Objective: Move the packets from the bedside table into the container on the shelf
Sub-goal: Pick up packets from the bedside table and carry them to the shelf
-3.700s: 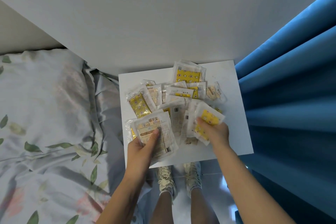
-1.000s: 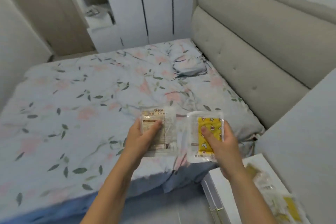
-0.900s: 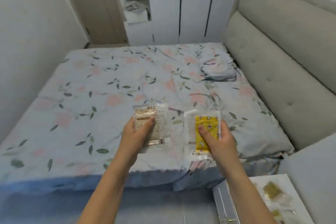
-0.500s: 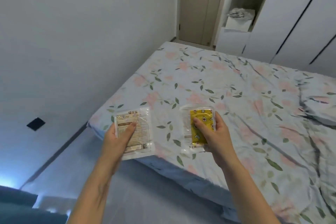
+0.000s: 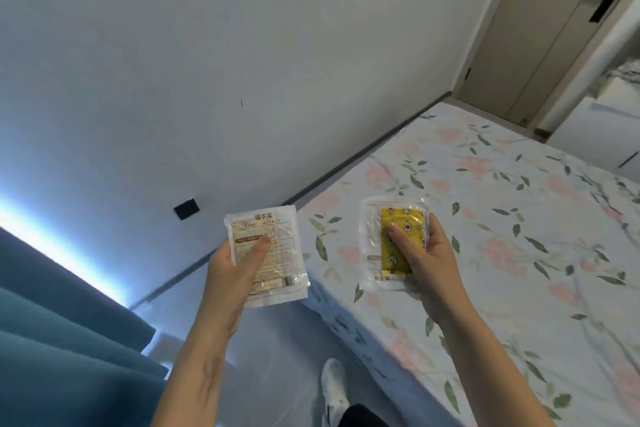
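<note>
**Packets: one held in each hand, up in the air beside the bed**

Packets are off any surface, both carried at chest height. Left hand grips the beige packet: thumb pressed flat across its printed front, remaining fingers hidden behind it, palm cupping the left edge. Packet stands roughly upright, slightly tilted, over the floor gap between wall and bed.

Right hand grips the yellow packet, a clear wrapper with a yellow patterned pouch inside. Thumb lies on the yellow front, fingertips curl round the right edge. This one hangs over the corner of the bed, not touching the floral sheet.

The two packets are apart, side by side, neither touching the other.

Around: blue curtain lower left, door upper right, a white shoe on the floor below. Shelf container not in view.
</note>
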